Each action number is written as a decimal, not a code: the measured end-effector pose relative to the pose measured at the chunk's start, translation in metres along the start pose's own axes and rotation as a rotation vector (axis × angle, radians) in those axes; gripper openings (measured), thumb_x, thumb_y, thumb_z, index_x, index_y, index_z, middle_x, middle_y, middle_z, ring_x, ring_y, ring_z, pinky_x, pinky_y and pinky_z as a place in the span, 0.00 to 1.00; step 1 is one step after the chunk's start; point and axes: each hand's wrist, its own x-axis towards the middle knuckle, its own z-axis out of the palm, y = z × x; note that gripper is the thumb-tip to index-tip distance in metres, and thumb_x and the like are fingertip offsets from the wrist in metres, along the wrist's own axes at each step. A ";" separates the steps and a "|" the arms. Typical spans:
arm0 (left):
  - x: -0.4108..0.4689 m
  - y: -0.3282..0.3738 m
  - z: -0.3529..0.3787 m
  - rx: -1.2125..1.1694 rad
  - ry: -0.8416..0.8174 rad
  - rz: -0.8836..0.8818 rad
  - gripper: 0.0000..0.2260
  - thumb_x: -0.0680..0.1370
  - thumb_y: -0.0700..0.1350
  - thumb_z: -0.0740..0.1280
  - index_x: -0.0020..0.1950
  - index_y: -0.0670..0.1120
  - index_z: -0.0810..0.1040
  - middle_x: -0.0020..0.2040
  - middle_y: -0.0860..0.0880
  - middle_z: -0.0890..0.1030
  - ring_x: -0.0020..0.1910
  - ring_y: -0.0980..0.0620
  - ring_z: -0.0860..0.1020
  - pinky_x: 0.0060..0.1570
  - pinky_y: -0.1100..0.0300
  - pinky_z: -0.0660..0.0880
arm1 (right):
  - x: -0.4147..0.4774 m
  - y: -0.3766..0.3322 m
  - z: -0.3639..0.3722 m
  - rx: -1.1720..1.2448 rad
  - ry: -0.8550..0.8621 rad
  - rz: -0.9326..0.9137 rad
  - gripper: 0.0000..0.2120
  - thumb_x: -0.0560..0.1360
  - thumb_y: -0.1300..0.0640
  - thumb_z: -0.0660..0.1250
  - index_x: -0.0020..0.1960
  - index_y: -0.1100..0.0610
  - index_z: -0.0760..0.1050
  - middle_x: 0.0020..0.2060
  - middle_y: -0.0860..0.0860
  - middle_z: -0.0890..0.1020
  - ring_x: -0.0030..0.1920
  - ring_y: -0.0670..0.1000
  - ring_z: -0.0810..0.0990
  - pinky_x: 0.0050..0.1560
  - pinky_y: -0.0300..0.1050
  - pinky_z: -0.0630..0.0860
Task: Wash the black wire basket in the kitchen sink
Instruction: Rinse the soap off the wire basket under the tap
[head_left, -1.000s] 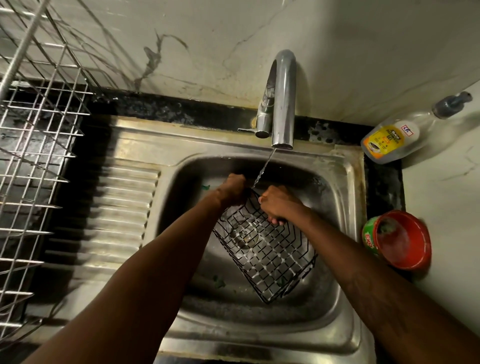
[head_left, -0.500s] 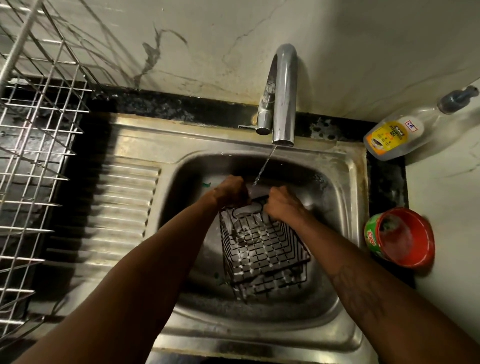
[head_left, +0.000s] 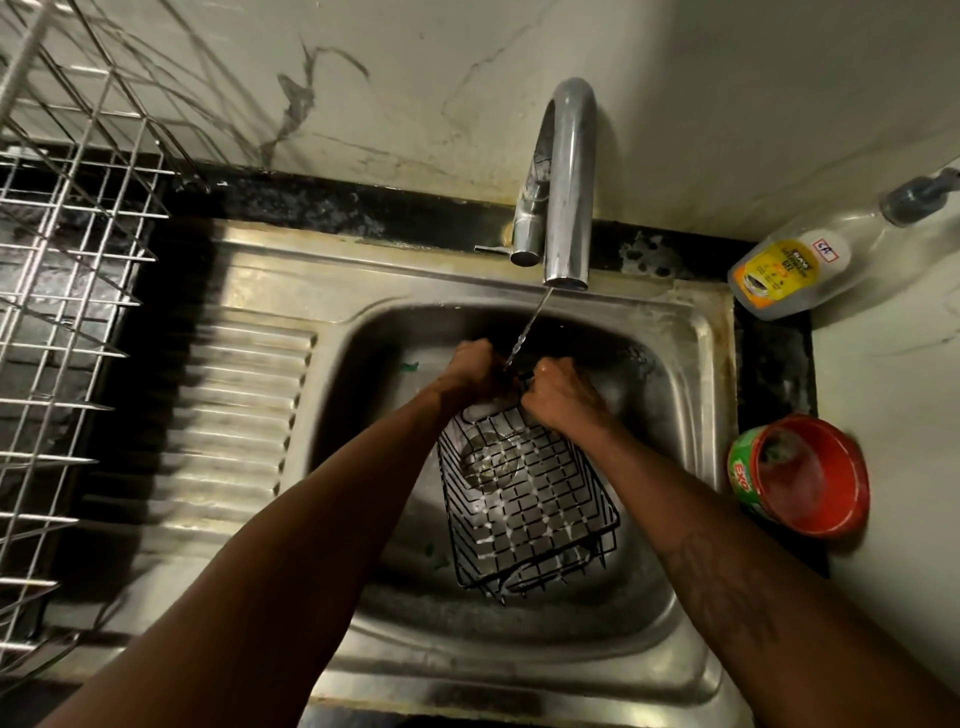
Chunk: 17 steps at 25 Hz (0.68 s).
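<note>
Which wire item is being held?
The black wire basket in the sink, gripped by left hand and right hand; the silver rack at left is untouched.

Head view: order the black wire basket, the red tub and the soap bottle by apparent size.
1. black wire basket
2. soap bottle and red tub: too alike to rank.
</note>
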 end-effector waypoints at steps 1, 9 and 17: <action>0.000 0.002 -0.003 0.001 0.011 0.009 0.12 0.75 0.46 0.76 0.53 0.39 0.85 0.49 0.40 0.86 0.49 0.44 0.84 0.51 0.53 0.79 | 0.001 -0.001 -0.003 0.032 0.019 0.008 0.06 0.75 0.57 0.67 0.52 0.55 0.75 0.46 0.54 0.73 0.40 0.52 0.74 0.36 0.43 0.70; 0.003 0.000 -0.012 -0.016 0.022 -0.019 0.10 0.74 0.46 0.76 0.52 0.43 0.86 0.45 0.46 0.84 0.44 0.53 0.78 0.49 0.59 0.78 | 0.004 0.006 0.012 0.113 0.006 0.024 0.06 0.72 0.56 0.64 0.47 0.56 0.77 0.49 0.56 0.81 0.45 0.58 0.82 0.40 0.47 0.79; 0.000 -0.014 -0.017 0.035 -0.041 0.057 0.09 0.76 0.40 0.74 0.55 0.44 0.85 0.51 0.49 0.83 0.49 0.55 0.78 0.47 0.66 0.72 | 0.005 0.011 0.021 0.143 0.044 0.064 0.15 0.74 0.55 0.66 0.59 0.55 0.77 0.57 0.57 0.78 0.48 0.58 0.81 0.47 0.50 0.80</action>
